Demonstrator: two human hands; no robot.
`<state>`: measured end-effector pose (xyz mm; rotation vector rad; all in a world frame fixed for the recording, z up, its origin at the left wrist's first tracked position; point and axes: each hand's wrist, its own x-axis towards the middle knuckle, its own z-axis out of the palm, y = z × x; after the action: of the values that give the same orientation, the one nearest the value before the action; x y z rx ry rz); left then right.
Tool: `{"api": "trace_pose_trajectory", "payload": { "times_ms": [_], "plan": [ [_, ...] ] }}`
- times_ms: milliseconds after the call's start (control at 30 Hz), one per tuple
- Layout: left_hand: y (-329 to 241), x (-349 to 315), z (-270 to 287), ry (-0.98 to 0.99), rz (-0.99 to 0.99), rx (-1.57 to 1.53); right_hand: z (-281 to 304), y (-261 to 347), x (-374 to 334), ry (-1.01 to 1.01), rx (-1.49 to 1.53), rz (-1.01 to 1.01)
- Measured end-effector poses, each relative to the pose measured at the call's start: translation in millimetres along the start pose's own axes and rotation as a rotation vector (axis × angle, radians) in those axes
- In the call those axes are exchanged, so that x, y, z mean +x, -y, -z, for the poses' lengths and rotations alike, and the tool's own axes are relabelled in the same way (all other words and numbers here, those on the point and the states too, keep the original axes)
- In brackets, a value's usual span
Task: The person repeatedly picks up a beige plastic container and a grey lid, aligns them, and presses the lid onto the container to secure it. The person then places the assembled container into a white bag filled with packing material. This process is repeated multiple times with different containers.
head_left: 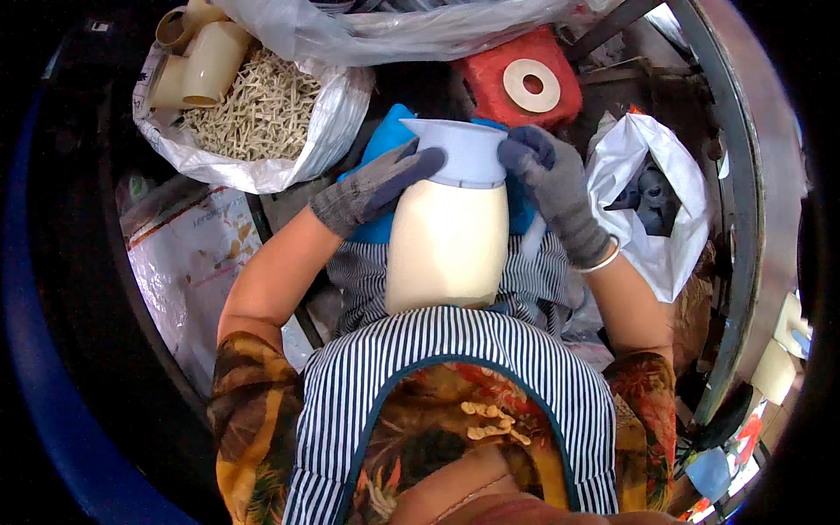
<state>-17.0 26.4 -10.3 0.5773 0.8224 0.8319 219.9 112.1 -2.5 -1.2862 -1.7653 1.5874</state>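
A cream plastic jug [446, 245] with a pale lavender spouted collar [472, 153] lies in my lap, its collar end pointing away from me. My left hand [385, 179], in a grey knit glove, grips the collar's left side with the thumb laid across it. Against the collar's right edge, the fingers of my right hand [551, 179], gloved alike, are curled and closed. A whitish, blurred piece [533, 236] shows just below that hand; I cannot make out what it is. Blue cloth or plastic [381, 162] lies under the jug, over my striped apron [367, 289].
At the far left, a white sack [258, 179] holds small beige sticks [262, 96] and cream cylinders [214, 61]. A red block [490, 83] bears a cream ring [531, 85]. To the right stand a white bag [669, 254] of dark grey parts [654, 192] and a metal frame [739, 175].
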Motion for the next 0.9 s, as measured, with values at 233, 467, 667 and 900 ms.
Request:
{"api": "trace_pose_trajectory", "payload": {
  "times_ms": [233,467,667,900],
  "plan": [
    [1.2,-2.0,-4.6,0.021,-0.051,0.239,4.2,10.8,-4.8,0.071,-0.101,0.096],
    [-23.3,-9.3,-14.0,-0.038,0.133,0.190,2.6,4.3,-7.7,0.074,-0.092,0.142],
    [15.7,-23.8,-35.6,-0.312,-0.159,0.077,20.1,7.5,8.8,0.293,0.088,0.196],
    [-13.6,-83.1,-32.8,-0.605,-0.348,0.087,20.4,-107.0,130.8,-0.425,-1.391,0.693]
  ]
}}
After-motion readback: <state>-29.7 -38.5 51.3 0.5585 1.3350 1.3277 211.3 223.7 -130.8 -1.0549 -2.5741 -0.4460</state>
